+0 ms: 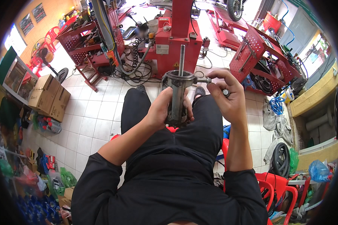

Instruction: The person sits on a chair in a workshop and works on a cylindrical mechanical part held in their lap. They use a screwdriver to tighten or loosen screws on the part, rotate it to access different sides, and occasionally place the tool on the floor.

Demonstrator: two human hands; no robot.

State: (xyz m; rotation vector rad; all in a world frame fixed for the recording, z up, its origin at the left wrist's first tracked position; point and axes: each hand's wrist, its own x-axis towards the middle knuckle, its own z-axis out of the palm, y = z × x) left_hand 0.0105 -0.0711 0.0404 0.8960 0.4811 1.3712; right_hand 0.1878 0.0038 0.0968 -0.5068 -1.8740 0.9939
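My left hand (pixel 161 107) grips a dark metal cylindrical tool (pixel 178 97) upright above my lap, with a ring at its top, a long threaded rod (pixel 182 56) sticking up through it and a bolt (pixel 202 80) projecting from the ring's right side. My right hand (pixel 227 95) is beside that bolt, index finger and thumb at its outer end, while the curled fingers hold a small shiny metal cylindrical piece (pixel 225 92).
A red machine (pixel 176 48) stands ahead amid hoses, between red tool carts (pixel 248 56). Cardboard boxes (pixel 43 97) and a fan (pixel 45 56) are left. A tyre (pixel 279 161) and red plastic chairs (pixel 266 189) are right.
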